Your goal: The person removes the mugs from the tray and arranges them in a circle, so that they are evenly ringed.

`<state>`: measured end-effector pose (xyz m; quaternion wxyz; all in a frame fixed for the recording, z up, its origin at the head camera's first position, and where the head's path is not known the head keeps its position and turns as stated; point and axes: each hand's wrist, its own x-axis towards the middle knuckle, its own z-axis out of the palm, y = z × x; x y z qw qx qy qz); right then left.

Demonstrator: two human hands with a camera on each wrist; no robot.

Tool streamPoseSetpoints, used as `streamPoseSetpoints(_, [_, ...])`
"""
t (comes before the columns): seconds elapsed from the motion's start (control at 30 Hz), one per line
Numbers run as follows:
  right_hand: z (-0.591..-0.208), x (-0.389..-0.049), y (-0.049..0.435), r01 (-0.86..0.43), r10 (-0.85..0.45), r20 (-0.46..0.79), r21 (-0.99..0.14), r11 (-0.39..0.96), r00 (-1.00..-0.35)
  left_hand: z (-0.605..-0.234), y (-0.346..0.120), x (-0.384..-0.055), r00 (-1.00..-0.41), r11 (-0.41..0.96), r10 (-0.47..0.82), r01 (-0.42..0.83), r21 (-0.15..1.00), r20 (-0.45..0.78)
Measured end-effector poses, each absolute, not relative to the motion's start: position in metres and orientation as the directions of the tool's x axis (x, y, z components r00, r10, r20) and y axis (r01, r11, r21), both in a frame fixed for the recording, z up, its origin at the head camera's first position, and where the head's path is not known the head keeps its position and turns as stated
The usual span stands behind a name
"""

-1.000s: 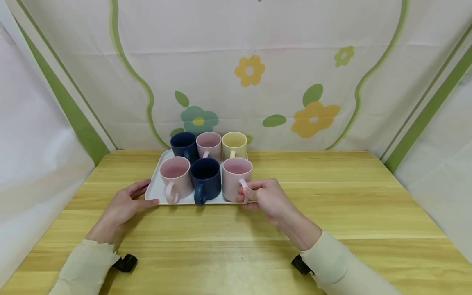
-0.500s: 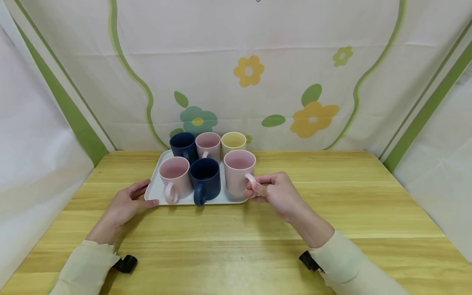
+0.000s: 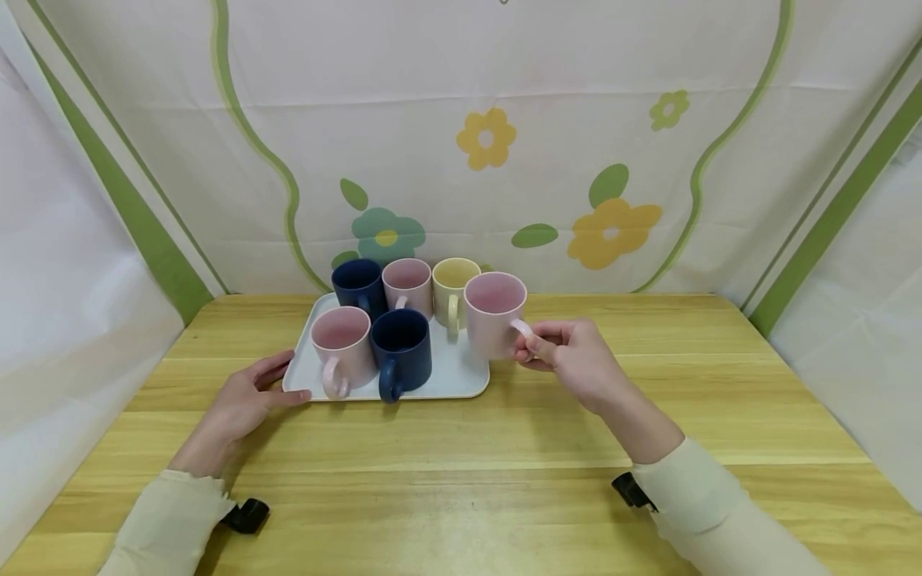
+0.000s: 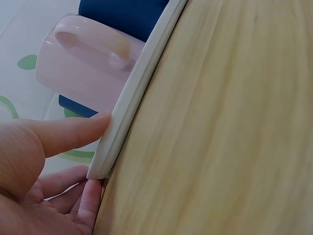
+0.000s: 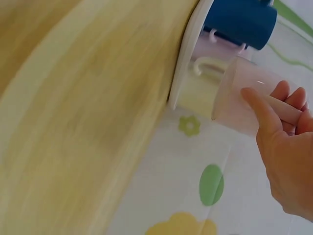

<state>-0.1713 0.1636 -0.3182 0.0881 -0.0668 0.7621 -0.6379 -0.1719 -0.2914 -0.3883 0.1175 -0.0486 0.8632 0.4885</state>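
Observation:
In the head view my right hand [image 3: 576, 358] pinches the handle of a pink mug [image 3: 497, 316] and holds it raised over the right edge of a white tray [image 3: 464, 384]. The right wrist view shows that mug [image 5: 247, 98] slightly tilted, my thumb along its side. My left hand [image 3: 248, 404] holds the tray's front left corner, thumb at the front rim and fingers at the left side. On the tray stand another pink mug [image 3: 343, 348] and a navy mug [image 3: 401, 348] in front. Behind them are a second navy mug [image 3: 358, 284], a pink mug [image 3: 407, 284] and a yellow mug [image 3: 455, 288].
The tray lies on a wooden table [image 3: 446, 480] near its back edge. A white cloth backdrop [image 3: 403, 104] printed with flowers hangs close behind, and white cloth sides [image 3: 65, 280] rise at left and right.
My right hand has lifted the pink mug from the tray's front right corner and moved it up and to the right, uncovering the yellow mug's handle. My left hand stays put.

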Motion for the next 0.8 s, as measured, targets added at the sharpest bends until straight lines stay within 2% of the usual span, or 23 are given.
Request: streamPoseSetpoints(0.8, [-0.328, -0.2, 0.213, -0.126, -0.062, 0.112, -0.932, 0.34, -0.992, -0.387, -0.29, -0.172, -0.967, 0.514, 0.022, -0.205, 0.833, -0.252])
